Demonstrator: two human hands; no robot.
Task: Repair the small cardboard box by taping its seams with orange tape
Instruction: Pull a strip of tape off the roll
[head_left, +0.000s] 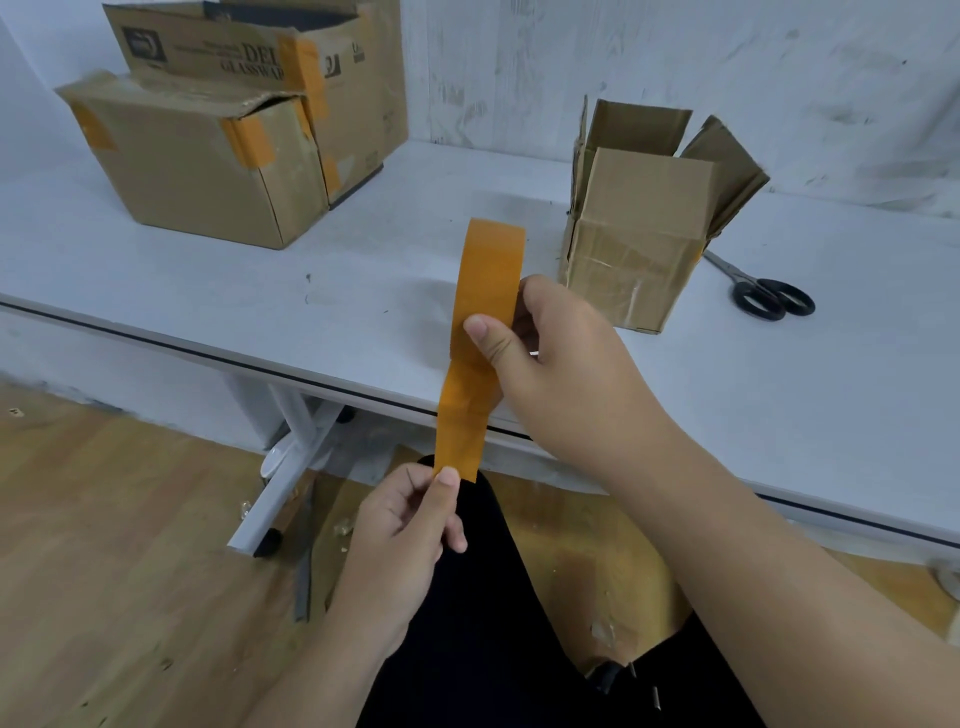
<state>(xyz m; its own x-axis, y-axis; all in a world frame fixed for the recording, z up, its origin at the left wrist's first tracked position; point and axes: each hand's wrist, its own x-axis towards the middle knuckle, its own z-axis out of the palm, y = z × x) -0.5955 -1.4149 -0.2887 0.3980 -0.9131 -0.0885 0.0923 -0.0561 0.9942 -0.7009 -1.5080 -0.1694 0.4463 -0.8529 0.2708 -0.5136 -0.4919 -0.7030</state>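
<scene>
2 hands work an orange tape roll (491, 280) over the tabletop (363, 291) edge: right hand (550, 358) grips the roll, left hand (410, 525) pinches its pulled end. Small cardboard box (639, 244) stands open-flapped just beyond. Rear box (260, 57) reads "GLASSWAR".

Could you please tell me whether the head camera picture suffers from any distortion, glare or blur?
Head view: wide-angle distortion bows the table edge; light is soft and even, with no harsh glare; the orange tape, both hands and the small box look reasonably sharp.

Open-flapped small cardboard box (631, 260) stands on table; orange tape roll (488, 280) partly unrolled.
</scene>
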